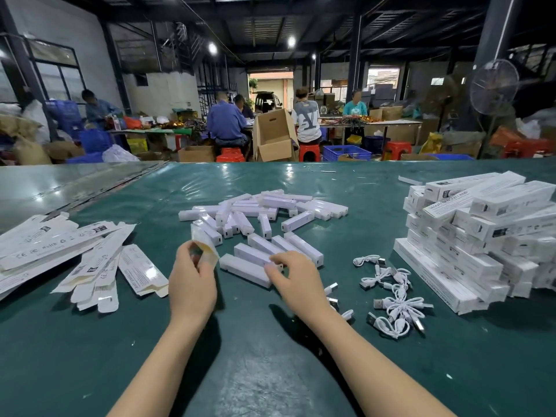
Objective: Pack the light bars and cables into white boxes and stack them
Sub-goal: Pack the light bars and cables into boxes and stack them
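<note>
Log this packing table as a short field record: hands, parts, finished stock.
left hand: holds a small translucent packet
right hand: fingers curled on the end of the nearest light bar
light bars: loose pile, table centre
cables: white, coiled, scattered right of the right hand
flat boxes: unfolded, fanned at left
packed boxes: stacked at far right
surface: green table
</note>
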Action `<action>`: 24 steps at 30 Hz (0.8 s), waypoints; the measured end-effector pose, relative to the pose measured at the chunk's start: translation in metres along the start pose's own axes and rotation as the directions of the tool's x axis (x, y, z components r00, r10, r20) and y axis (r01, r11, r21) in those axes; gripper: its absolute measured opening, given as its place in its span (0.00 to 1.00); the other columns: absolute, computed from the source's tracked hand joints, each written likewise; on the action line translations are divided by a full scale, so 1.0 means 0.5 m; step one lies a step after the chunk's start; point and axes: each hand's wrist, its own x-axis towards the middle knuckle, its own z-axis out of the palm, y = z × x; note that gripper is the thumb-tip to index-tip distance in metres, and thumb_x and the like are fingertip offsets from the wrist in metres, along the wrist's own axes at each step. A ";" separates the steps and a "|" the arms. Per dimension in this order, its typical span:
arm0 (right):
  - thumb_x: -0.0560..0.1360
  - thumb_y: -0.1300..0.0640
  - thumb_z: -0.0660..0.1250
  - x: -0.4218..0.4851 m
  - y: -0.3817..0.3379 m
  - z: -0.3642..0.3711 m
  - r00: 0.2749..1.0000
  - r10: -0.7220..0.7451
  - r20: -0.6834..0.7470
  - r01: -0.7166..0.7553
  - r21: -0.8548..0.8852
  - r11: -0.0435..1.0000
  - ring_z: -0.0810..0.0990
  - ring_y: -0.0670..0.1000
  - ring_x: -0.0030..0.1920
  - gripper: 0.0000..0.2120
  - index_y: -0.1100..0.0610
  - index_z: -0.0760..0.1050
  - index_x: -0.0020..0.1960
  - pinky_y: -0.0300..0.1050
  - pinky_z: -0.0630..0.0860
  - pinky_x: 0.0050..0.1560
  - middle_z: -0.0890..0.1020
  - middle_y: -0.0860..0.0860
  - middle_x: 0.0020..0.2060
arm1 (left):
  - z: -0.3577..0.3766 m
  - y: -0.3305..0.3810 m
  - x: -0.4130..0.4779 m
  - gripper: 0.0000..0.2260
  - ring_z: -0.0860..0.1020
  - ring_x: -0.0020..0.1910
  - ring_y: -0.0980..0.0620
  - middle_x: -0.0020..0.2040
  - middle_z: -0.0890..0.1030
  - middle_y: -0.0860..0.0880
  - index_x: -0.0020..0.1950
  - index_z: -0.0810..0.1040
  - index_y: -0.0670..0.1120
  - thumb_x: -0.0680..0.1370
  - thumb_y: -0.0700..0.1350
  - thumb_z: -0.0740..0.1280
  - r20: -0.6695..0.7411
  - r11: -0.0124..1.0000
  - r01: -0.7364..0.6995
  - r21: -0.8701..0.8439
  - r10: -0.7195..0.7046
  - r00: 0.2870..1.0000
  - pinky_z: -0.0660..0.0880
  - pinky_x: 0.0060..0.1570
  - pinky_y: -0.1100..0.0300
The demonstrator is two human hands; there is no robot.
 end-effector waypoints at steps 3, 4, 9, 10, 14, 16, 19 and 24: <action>0.77 0.54 0.62 0.011 -0.005 -0.012 0.984 0.175 -0.031 -0.151 0.366 0.918 0.70 0.46 0.34 0.11 0.59 0.74 0.40 0.41 0.67 0.37 0.75 0.48 0.33 | 0.010 0.025 -0.036 0.17 0.74 0.49 0.47 0.51 0.75 0.48 0.64 0.72 0.41 0.76 0.40 0.55 0.057 0.948 -0.319 0.009 0.318 0.946 0.68 0.47 0.56; 0.77 0.52 0.62 0.016 -0.005 -0.020 0.972 0.234 0.008 -0.208 0.489 0.847 0.71 0.45 0.35 0.09 0.56 0.74 0.42 0.38 0.67 0.35 0.76 0.48 0.36 | 0.013 0.031 -0.047 0.20 0.73 0.46 0.48 0.48 0.74 0.49 0.65 0.73 0.42 0.74 0.39 0.54 0.146 0.907 -0.422 0.005 0.417 0.897 0.68 0.45 0.56; 0.64 0.44 0.65 0.025 0.019 -0.061 0.925 0.303 0.227 -0.332 0.872 0.360 0.78 0.54 0.37 0.21 0.58 0.71 0.49 0.43 0.69 0.36 0.82 0.57 0.37 | 0.038 0.026 -0.068 0.25 0.68 0.41 0.54 0.39 0.71 0.50 0.61 0.79 0.52 0.70 0.34 0.55 0.402 0.779 -0.627 0.007 0.572 0.715 0.72 0.39 0.53; 0.64 0.46 0.65 0.025 0.021 -0.063 0.928 0.281 0.246 -0.339 0.872 0.354 0.80 0.53 0.35 0.21 0.59 0.71 0.49 0.43 0.72 0.35 0.82 0.56 0.35 | 0.039 0.020 -0.066 0.24 0.68 0.41 0.54 0.39 0.71 0.50 0.60 0.80 0.52 0.71 0.34 0.56 0.387 0.786 -0.618 0.016 0.565 0.729 0.72 0.39 0.54; 0.74 0.55 0.65 0.027 0.019 -0.058 0.911 0.284 0.299 -0.389 0.852 0.351 0.83 0.52 0.36 0.10 0.60 0.71 0.50 0.43 0.81 0.37 0.81 0.58 0.39 | 0.043 -0.007 -0.053 0.18 0.73 0.46 0.49 0.44 0.72 0.51 0.58 0.80 0.46 0.74 0.30 0.62 0.274 0.904 -0.425 0.051 0.397 0.876 0.71 0.47 0.56; 0.75 0.59 0.64 0.030 0.026 -0.059 0.907 0.306 0.290 -0.371 0.894 0.250 0.84 0.53 0.38 0.06 0.61 0.71 0.49 0.47 0.82 0.42 0.81 0.59 0.42 | 0.046 -0.014 -0.045 0.17 0.73 0.47 0.51 0.46 0.71 0.52 0.57 0.77 0.48 0.73 0.31 0.63 0.213 0.963 -0.269 0.017 0.259 0.942 0.68 0.45 0.64; 0.76 0.64 0.63 0.032 0.037 -0.067 0.909 0.333 0.250 -0.290 0.954 0.077 0.84 0.55 0.40 0.01 0.62 0.71 0.46 0.50 0.82 0.44 0.84 0.58 0.39 | 0.047 -0.019 -0.035 0.14 0.73 0.44 0.52 0.46 0.72 0.51 0.45 0.71 0.52 0.73 0.32 0.63 0.149 0.994 -0.097 -0.043 0.102 0.984 0.66 0.37 0.72; 0.75 0.65 0.62 0.028 0.035 -0.069 0.913 0.315 0.259 -0.291 0.955 0.059 0.85 0.54 0.39 0.02 0.63 0.73 0.47 0.48 0.82 0.40 0.85 0.57 0.38 | 0.043 -0.008 -0.047 0.15 0.74 0.43 0.58 0.45 0.72 0.56 0.39 0.70 0.54 0.71 0.34 0.68 0.192 0.987 -0.154 -0.033 0.158 0.969 0.67 0.37 0.74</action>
